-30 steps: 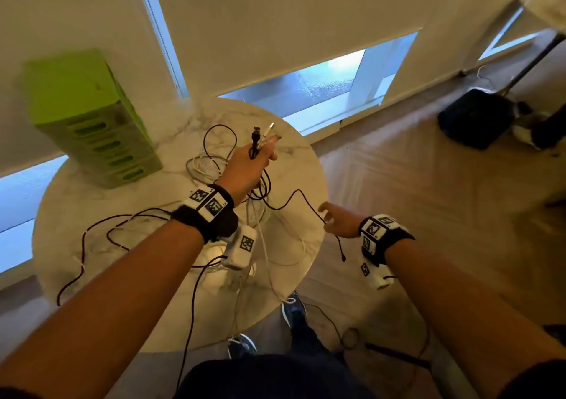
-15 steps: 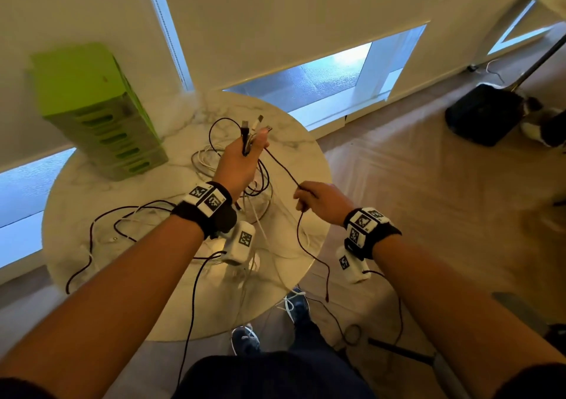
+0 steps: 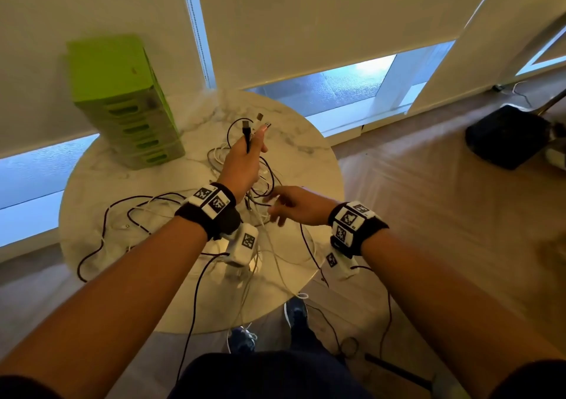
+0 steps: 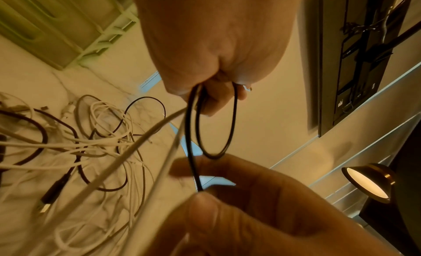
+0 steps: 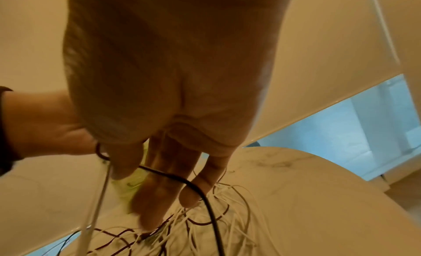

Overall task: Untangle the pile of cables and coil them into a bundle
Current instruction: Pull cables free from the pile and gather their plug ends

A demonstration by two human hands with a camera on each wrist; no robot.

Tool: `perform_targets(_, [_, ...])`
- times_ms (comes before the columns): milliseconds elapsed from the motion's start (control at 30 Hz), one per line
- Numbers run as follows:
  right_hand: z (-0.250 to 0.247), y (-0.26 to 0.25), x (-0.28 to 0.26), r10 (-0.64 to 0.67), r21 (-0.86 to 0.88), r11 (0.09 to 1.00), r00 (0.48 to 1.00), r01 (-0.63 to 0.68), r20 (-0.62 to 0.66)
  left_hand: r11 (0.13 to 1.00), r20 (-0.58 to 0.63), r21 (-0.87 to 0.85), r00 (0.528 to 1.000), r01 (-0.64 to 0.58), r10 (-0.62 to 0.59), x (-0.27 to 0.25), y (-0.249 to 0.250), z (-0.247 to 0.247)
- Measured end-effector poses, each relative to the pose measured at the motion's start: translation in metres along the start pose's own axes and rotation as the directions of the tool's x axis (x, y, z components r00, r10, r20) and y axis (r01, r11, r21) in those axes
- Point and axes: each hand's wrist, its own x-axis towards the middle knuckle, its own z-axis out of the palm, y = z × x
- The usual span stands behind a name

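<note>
Head view: left hand (image 3: 243,161) is clamped on gathered plug ends above the cable pile (image 3: 263,184) on the surface (image 3: 306,153); right hand (image 3: 295,204), fingers apart, should feed black cable (image 4: 191,152) in even, untwisted loops

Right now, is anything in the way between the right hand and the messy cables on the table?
No. The right hand reaches with straight fingers right over the tangled cables on the round table. A black cable already crosses its fingers. Nothing visible blocks it.

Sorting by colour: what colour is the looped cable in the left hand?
Black; the looped cable in the left hand shows best from the left wrist.
</note>
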Motion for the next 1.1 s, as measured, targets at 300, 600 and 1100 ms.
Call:
perform_targets(300, [-0.018,0.054,-0.02,0.464,-0.544,0.763,0.882,-0.348,0.087,0.998,0.019,0.031,0.998,-0.061,0.061,0.007,0.0,-0.03])
perform_targets(600, [-0.017,-0.026,0.012,0.03,-0.161,0.986,0.999,-0.034,-0.024,0.948,0.141,-0.312,0.99,0.057,-0.013,0.0,0.006,-0.025])
perform_targets(1100, [0.018,-0.069,0.024,-0.026,0.303,0.953,0.991,-0.016,0.134,0.975,0.002,-0.157,0.987,-0.156,0.158,-0.008,0.002,-0.076])
